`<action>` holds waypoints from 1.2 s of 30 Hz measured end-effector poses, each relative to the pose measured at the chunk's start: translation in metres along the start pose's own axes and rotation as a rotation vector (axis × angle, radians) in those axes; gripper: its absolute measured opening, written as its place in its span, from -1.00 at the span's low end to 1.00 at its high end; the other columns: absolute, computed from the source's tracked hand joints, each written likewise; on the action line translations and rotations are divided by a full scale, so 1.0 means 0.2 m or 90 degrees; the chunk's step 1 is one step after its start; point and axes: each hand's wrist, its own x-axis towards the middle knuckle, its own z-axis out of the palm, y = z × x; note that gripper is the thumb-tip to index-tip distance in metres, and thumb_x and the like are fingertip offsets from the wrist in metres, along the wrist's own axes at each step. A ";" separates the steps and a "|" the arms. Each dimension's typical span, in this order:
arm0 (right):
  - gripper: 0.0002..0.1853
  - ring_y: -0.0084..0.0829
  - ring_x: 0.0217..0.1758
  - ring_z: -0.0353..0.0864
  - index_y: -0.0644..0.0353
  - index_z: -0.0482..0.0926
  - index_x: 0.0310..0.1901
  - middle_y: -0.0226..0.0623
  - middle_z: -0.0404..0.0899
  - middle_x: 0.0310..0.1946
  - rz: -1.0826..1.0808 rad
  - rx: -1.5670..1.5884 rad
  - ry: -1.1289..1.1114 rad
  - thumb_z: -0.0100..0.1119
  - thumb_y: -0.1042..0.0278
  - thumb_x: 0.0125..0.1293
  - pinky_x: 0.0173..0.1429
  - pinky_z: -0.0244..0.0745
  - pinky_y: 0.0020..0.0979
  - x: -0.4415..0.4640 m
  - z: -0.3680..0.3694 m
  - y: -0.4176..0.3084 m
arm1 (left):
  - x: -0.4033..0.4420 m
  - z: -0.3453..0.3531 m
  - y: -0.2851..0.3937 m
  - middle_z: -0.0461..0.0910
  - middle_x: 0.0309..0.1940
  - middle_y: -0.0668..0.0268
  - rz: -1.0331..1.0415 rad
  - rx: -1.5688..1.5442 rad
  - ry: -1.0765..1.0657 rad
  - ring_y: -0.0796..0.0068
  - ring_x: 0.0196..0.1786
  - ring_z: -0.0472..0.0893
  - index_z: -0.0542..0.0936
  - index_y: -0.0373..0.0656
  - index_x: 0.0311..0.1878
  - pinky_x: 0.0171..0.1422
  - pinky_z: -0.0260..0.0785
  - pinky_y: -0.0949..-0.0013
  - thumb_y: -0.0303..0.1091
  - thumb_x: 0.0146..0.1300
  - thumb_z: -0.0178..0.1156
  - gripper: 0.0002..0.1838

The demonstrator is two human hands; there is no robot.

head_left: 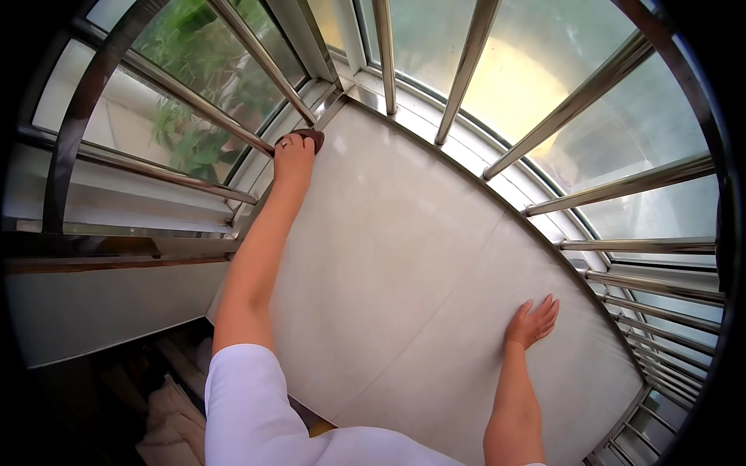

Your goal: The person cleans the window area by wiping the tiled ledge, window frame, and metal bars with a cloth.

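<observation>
My left hand point(294, 155) reaches out to the far left edge of a pale, glossy flat surface point(381, 256). Its fingers are closed over a dark brown pad or cloth point(314, 137), mostly covered by the hand, so its exact kind is unclear. The pad touches the surface's edge close to the foot of a metal bar. A ring shows on one finger. Lower right, my right hand point(533, 321) lies flat on the same surface with its fingers stretched out, holding nothing.
Shiny metal bars point(466, 70) line the far and right sides in front of window glass point(521, 85). More bars point(194, 101) stand on the left, with green plants point(194, 70) behind glass. Folded beige cloth point(172, 419) lies in a dark space below left.
</observation>
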 end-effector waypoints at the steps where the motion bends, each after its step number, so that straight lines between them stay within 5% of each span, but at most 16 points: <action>1: -0.39 -0.16 0.50 0.06 0.10 0.19 0.40 -0.16 0.10 0.45 0.005 -0.001 0.004 -0.05 0.07 0.36 0.49 -0.08 0.00 0.01 0.00 0.00 | -0.01 -0.10 0.01 0.51 -0.03 0.08 0.052 0.015 -0.046 0.20 -0.03 0.63 0.44 -0.14 -0.10 -0.09 0.48 0.22 -0.37 0.14 0.22 -0.73; 2: -0.39 -0.16 0.50 0.05 0.10 0.19 0.40 -0.16 0.09 0.45 0.004 0.011 0.001 -0.06 0.08 0.36 0.49 -0.09 0.01 0.00 -0.01 -0.01 | 0.02 -0.21 0.03 0.50 0.04 0.05 0.014 -0.112 -0.189 0.17 0.01 0.62 0.48 -0.16 -0.04 -0.06 0.51 0.15 -0.37 0.15 0.22 -0.70; 3: -0.39 -0.16 0.51 0.04 0.10 0.19 0.40 -0.16 0.09 0.45 0.001 0.022 -0.003 -0.06 0.08 0.36 0.49 -0.11 0.03 -0.01 -0.02 -0.02 | 0.06 -0.30 0.05 0.50 0.04 0.05 0.019 -0.115 -0.187 0.17 0.01 0.62 0.48 -0.16 -0.04 -0.06 0.51 0.15 -0.37 0.15 0.22 -0.70; 9: -0.39 -0.16 0.52 0.02 0.08 0.18 0.41 -0.17 0.07 0.46 0.007 0.023 -0.017 -0.08 0.08 0.37 0.50 -0.14 0.05 -0.01 -0.04 -0.03 | 0.49 -0.14 0.35 0.34 0.31 0.28 0.021 -0.456 0.213 0.11 0.24 0.42 0.45 0.12 0.14 0.20 0.42 0.09 -0.46 0.25 0.07 -0.60; 13: -0.39 -0.17 0.52 0.02 0.07 0.18 0.41 -0.17 0.06 0.46 0.007 0.008 -0.029 -0.07 0.08 0.37 0.50 -0.13 0.02 -0.01 -0.04 -0.03 | 0.52 -0.12 0.60 0.34 0.31 0.24 -0.140 -0.327 0.060 0.08 0.19 0.43 0.48 0.06 0.11 0.17 0.42 0.15 -0.33 0.35 -0.01 -0.72; 16: -0.39 -0.16 0.51 0.04 0.07 0.18 0.41 -0.18 0.07 0.46 -0.007 0.016 -0.017 -0.07 0.08 0.37 0.50 -0.11 -0.01 -0.01 -0.02 -0.01 | 0.47 -0.06 0.50 0.42 0.19 0.15 -0.071 -0.179 0.142 0.13 0.07 0.49 0.50 -0.13 0.05 0.03 0.47 0.19 -0.32 0.33 0.03 -0.74; 23: -0.40 -0.17 0.49 0.07 0.06 0.21 0.39 -0.19 0.09 0.45 -0.011 0.008 -0.003 0.00 0.10 0.35 0.50 -0.07 -0.06 0.00 -0.01 -0.01 | -0.02 0.05 0.28 0.46 0.10 0.12 -0.023 -0.038 0.065 0.13 0.02 0.51 0.57 -0.14 0.02 -0.11 0.52 0.24 -0.34 0.28 0.10 -0.73; 30: -0.42 -0.20 0.49 0.07 0.03 0.20 0.40 -0.22 0.09 0.45 -0.013 -0.010 0.025 -0.06 0.07 0.39 0.50 -0.06 -0.07 -0.01 0.01 0.00 | -0.68 -0.02 -0.10 0.40 0.16 0.05 -0.098 -0.168 0.031 0.09 0.02 0.48 0.52 -0.23 0.05 -0.18 0.53 0.21 -0.40 0.25 0.15 -0.70; 35: -0.43 -0.22 0.49 0.09 0.01 0.21 0.40 -0.23 0.11 0.44 -0.021 -0.022 0.040 -0.08 0.05 0.41 0.49 -0.04 -0.07 -0.01 0.03 0.01 | -0.45 -0.05 -0.10 0.35 0.20 -0.08 -0.188 -0.148 0.250 0.04 0.03 0.48 0.49 -0.29 0.05 0.14 0.41 0.04 -0.38 0.14 0.26 -0.60; 36: -0.43 -0.23 0.49 0.09 0.01 0.21 0.40 -0.23 0.11 0.44 -0.018 -0.027 0.038 -0.08 0.04 0.41 0.49 -0.04 -0.08 -0.01 0.04 0.02 | -0.40 0.06 -0.07 0.38 0.17 -0.08 -0.219 -0.131 0.190 0.04 0.03 0.48 0.49 -0.29 0.05 0.16 0.37 0.03 -0.36 0.15 0.24 -0.60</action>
